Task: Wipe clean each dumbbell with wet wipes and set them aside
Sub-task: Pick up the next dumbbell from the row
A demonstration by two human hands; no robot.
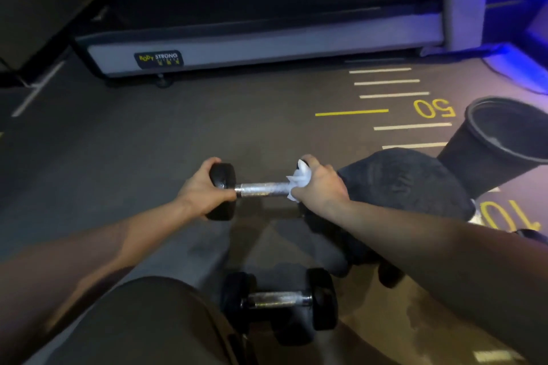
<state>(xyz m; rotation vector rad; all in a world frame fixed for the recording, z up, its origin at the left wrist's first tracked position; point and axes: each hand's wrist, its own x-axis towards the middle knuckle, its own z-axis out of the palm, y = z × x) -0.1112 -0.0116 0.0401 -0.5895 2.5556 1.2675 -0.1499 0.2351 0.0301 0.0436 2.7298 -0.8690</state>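
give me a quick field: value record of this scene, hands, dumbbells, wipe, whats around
left hand: grips the left head of the held dumbbell
right hand: presses a white wet wipe around the right end
second dumbbell: lies on the floor, nearer the person, untouched
black bin: stands at right, open top
treadmill: ahead, across the floor
floor markings: white and yellow lines, a yellow 50
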